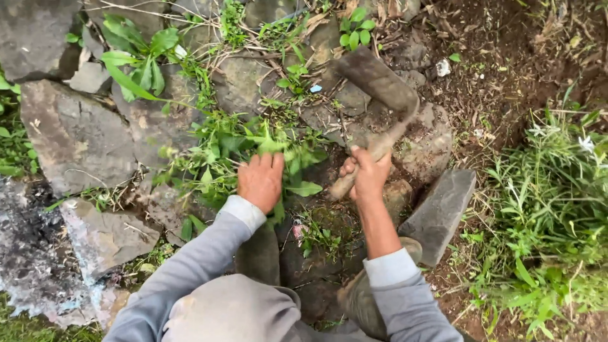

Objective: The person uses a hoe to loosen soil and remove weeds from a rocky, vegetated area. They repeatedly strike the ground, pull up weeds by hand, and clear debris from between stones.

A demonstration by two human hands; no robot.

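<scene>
Head view is showing me crouching over a wall of big grey rocks [76, 136], with bare dark soil [506, 57] lying beyond them and grass [557, 209] growing at my right. Leafy green weeds [234, 149] are sprouting from the cracks between the stones, and a flat grey slab [440, 212] is leaning just beside my right forearm. I am gripping a hoe [380, 88] whose muddy blade is hanging blurred above the rocks, its wooden handle slanting down into my right hand [368, 174], which is closing fully around the handle's end. My left hand [259, 182] is pressing palm-down into the weeds, fingers curling among the stems, though I cannot tell whether they are clasping any.
</scene>
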